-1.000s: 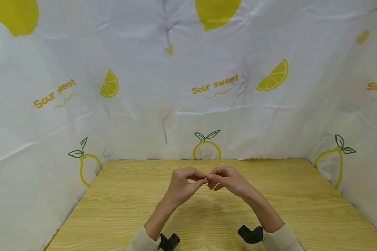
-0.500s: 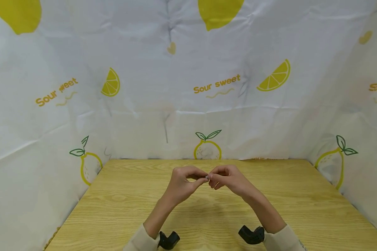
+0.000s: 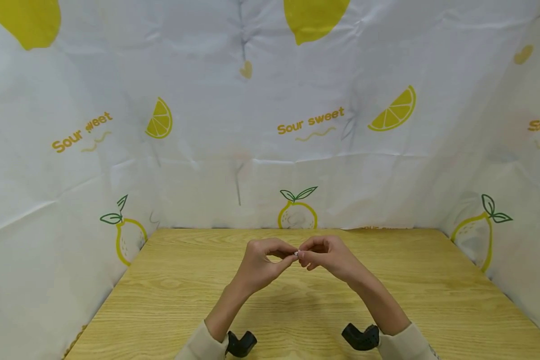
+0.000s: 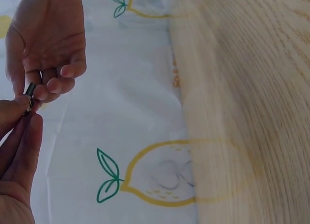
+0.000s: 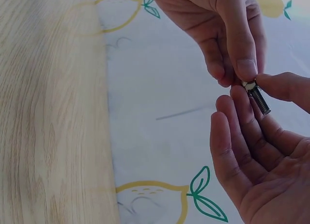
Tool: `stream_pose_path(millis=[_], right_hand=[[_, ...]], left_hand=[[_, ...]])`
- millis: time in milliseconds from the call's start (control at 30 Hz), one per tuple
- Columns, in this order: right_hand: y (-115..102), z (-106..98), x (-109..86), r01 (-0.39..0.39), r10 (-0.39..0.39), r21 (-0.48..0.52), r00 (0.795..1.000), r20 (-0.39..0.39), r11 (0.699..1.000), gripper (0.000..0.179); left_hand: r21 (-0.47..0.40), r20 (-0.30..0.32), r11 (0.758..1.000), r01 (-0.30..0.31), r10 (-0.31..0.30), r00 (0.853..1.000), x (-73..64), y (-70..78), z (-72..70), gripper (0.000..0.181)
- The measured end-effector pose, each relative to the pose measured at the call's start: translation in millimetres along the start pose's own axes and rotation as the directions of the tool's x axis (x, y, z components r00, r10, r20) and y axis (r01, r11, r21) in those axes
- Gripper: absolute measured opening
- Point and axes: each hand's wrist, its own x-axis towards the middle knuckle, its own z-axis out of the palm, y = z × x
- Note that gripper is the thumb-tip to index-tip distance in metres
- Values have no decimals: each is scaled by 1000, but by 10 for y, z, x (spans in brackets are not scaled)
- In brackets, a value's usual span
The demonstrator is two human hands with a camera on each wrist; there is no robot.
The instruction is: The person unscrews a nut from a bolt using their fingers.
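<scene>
A small metal bolt [image 5: 261,102] is held between the two hands, its threaded shank pointing toward the right palm. My left hand [image 3: 261,262] pinches the bolt's hexagonal end [image 5: 250,86] between thumb and fingers, covering what lies behind it. From the other side, the right hand [image 3: 333,260] pinches the same hexagonal part with thumb and index finger. Its other fingers curve loosely under the shank. In the left wrist view the dark shank [image 4: 30,89] sticks up between the fingertips. Both hands are above the wooden table [image 3: 184,290].
White cloth [image 3: 207,190] printed with lemons hangs behind the table and along both sides. Black curved devices sit at the left cuff [image 3: 242,344] and the right cuff [image 3: 361,337].
Both hands stay nearly in place, gripping the bolt. The right fingers shift slightly against it, and the lower right fingers draw in a little.
</scene>
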Motion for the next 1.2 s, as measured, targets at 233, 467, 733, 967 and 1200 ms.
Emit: stream_pose_path(millis=[233, 467, 733, 967, 1200], right_hand=[[-7, 10, -4, 42, -42, 14, 999, -18, 999, 25], [-4, 36, -16, 68, -70, -40, 995, -74, 997, 20], [-24, 79, -18, 108, -111, -27, 987, -116, 994, 19], [-13, 64, -11, 23, -26, -54, 998, -58, 998, 29], [-14, 46, 8, -13, 13, -50, 1000, -7, 999, 38]], left_hand=[[-19, -11, 1000, -12, 12, 1000, 2, -15, 13, 7], [-39, -8, 999, 19, -19, 1000, -4, -7, 7, 9], [-35, -43, 998, -47, 45, 998, 15, 2, -6, 10], [-20, -41, 995, -100, 99, 994, 16, -4, -2, 11], [-6, -43, 995, -103, 102, 994, 18, -2, -1, 12]])
